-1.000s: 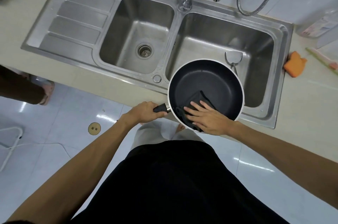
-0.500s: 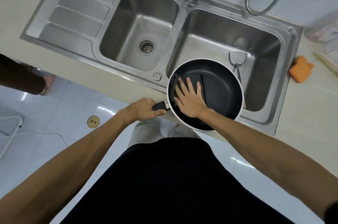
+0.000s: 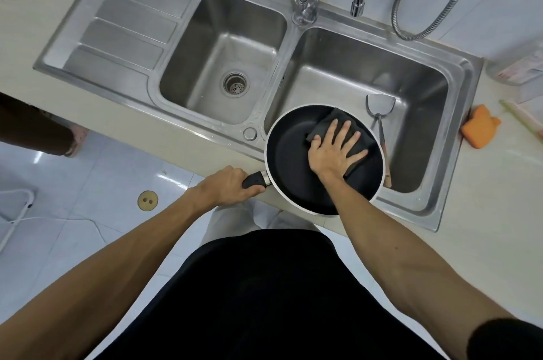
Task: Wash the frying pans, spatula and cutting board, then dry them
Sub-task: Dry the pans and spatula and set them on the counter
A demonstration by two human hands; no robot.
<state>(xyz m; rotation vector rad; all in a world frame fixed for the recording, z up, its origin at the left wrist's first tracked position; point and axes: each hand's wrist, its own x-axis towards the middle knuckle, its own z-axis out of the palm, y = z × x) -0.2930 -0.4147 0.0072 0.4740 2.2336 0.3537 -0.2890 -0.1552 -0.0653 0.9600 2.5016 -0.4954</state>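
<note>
In the frying pan, right hand fingers spread flat on dark cloth.

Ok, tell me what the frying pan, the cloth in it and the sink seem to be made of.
Frying pan: likely metal with a matt black non-stick coating inside; pale bare rim, dark plastic-looking handle.
Cloth: soft dark grey fabric, maybe microfibre; it folds and creases.
Sink: brushed stainless steel, grey with soft reflections.
</note>
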